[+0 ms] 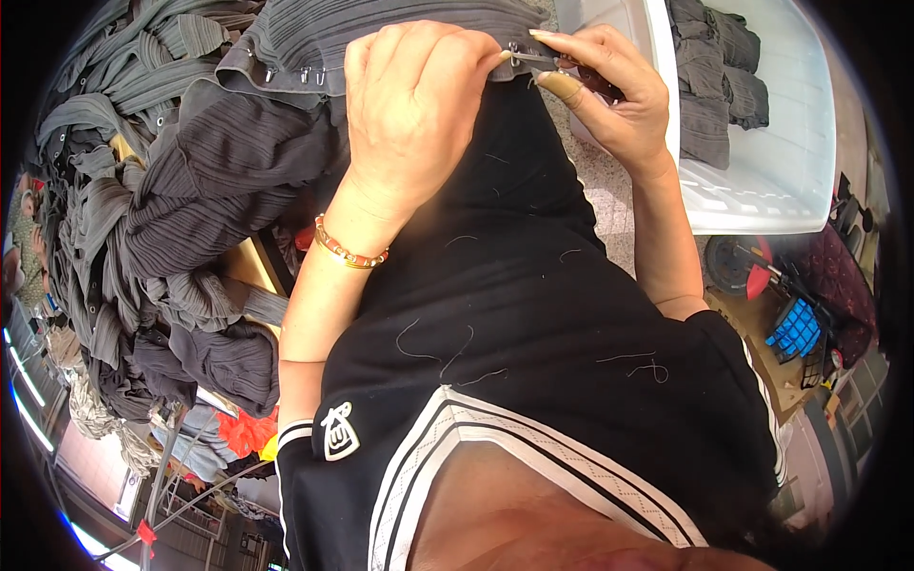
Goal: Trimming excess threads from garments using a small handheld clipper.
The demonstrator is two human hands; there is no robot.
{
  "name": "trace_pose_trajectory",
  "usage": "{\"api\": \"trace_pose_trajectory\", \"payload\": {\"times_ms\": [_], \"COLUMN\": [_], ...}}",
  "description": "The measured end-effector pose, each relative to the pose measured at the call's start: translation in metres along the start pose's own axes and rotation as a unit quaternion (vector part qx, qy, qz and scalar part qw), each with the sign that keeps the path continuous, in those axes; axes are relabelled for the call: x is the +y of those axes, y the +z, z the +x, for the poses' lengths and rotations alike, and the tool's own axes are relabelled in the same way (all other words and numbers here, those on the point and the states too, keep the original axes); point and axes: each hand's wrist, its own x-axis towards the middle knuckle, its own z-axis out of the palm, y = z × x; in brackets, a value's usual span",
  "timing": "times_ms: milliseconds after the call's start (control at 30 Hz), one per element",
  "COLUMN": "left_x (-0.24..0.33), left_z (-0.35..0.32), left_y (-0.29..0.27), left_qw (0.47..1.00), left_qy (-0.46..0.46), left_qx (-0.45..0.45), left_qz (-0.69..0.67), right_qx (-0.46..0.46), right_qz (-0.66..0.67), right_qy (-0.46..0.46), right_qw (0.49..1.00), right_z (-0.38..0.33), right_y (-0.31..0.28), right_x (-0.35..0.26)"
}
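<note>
A grey ribbed knit garment (409, 21) lies across my lap at the top, with small metal hooks (305, 75) along its near edge. My left hand (414, 105), a beaded bracelet at its wrist, is closed in a pinch on that edge beside one hook. Just to its right, my right hand (614, 90) grips a small pointed metal tool (602, 84) with a dark brown handle, its tip at the hook near my left fingertips. A tan covering wraps the right thumb. The fingers hide part of the tool, so its exact kind cannot be made out.
A large heap of grey knit garments (219, 181) fills the left side. At the right stands a white plastic bin (762, 195) holding folded grey garments (714, 76). Loose threads (438, 357) lie on my black clothing. A blue basket-like object (795, 328) sits below the bin.
</note>
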Motion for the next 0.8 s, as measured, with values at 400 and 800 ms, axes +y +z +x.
{"api": "trace_pose_trajectory", "payload": {"times_ms": [400,800], "left_x": [0.004,0.009], "left_z": [-0.007,-0.010], "left_y": [-0.001,0.001], "left_qw": [0.999,0.998], "left_qy": [-0.016,-0.038], "left_qx": [0.023,-0.005], "left_qz": [-0.025,-0.051], "right_qx": [0.025,0.052], "right_qz": [-0.001,-0.033], "right_qy": [-0.001,0.027], "right_qw": [1.000,0.998], "right_z": [-0.003,-0.007], "right_y": [0.013,0.016], "right_x": [-0.004,-0.006]}}
